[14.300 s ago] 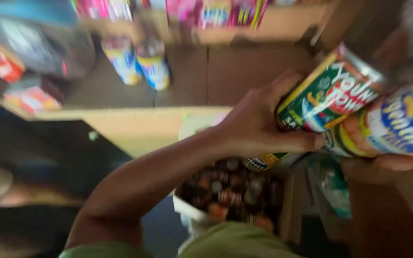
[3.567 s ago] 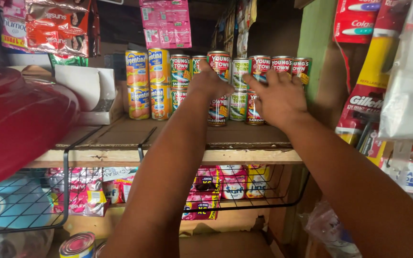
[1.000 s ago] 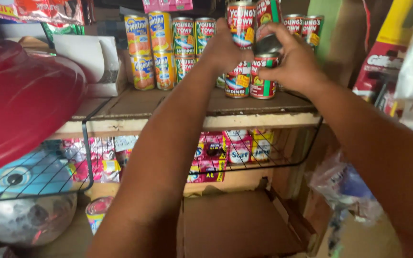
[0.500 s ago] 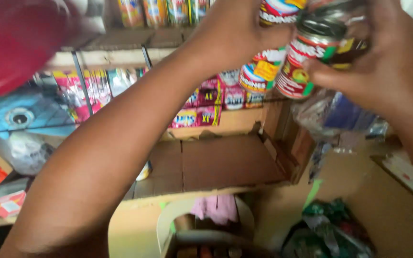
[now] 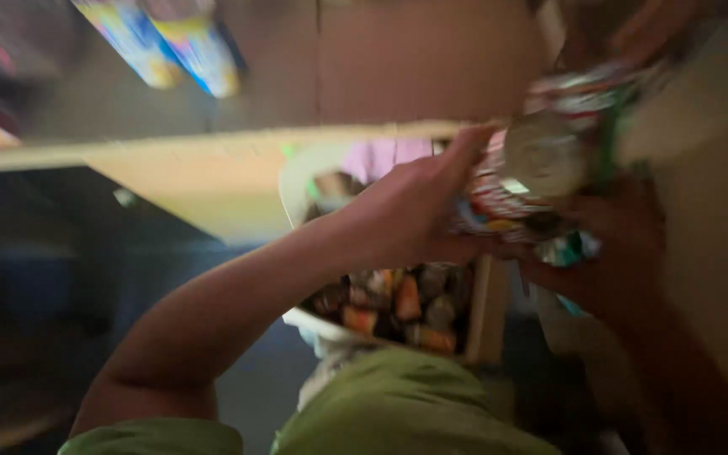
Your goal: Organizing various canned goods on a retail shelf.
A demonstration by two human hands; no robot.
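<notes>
While both hands, left hand [image 5: 406, 215] and right hand [image 5: 608, 261], hold clenched grips on blurred cans [image 5: 541, 177], a box of tins [image 5: 398, 307] sits below, under a tan shelf [image 5: 212, 152] in dim room.

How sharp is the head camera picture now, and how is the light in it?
Head view: strong motion blur smears everything; the cans in the left hand and right hand show only colour streaks, with dull glare on one can end. The lower left lies in deep shadow; the shelf edge is brighter.
</notes>
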